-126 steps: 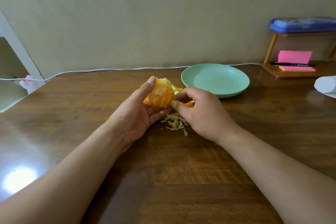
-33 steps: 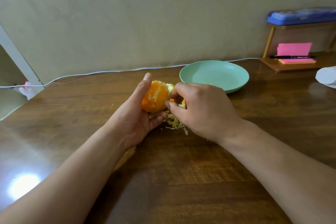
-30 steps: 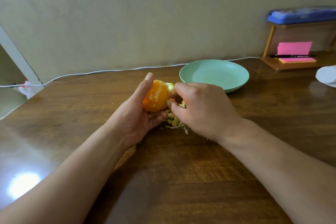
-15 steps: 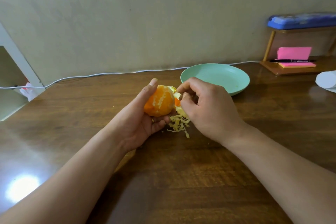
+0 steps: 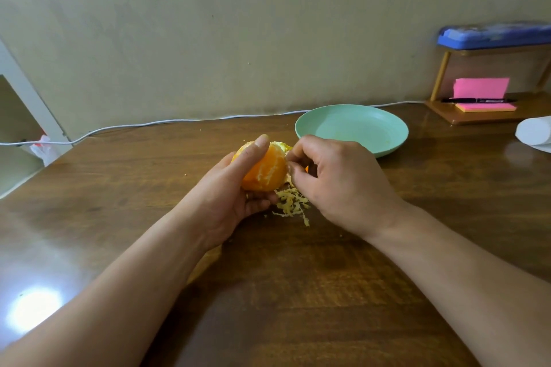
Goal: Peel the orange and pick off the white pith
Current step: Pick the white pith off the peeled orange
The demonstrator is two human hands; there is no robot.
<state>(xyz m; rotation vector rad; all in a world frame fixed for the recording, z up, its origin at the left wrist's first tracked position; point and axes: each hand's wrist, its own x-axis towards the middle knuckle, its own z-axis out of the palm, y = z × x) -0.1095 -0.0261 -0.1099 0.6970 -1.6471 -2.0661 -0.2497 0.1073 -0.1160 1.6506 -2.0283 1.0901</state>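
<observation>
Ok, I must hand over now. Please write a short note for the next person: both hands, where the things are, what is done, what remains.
Left hand: grips the orange over the table.
Right hand: fingers curled, pinching at the orange's right side; what they hold is hidden.
Pith pile: on the table, under the orange.
Green plate: behind the right hand.
Done: the visible side is peeled.
Left: white streaks on the orange to pick off.

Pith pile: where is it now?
Head view, centre: the pith pile lies on the table beside the orange, between the left hand and right hand.
</observation>
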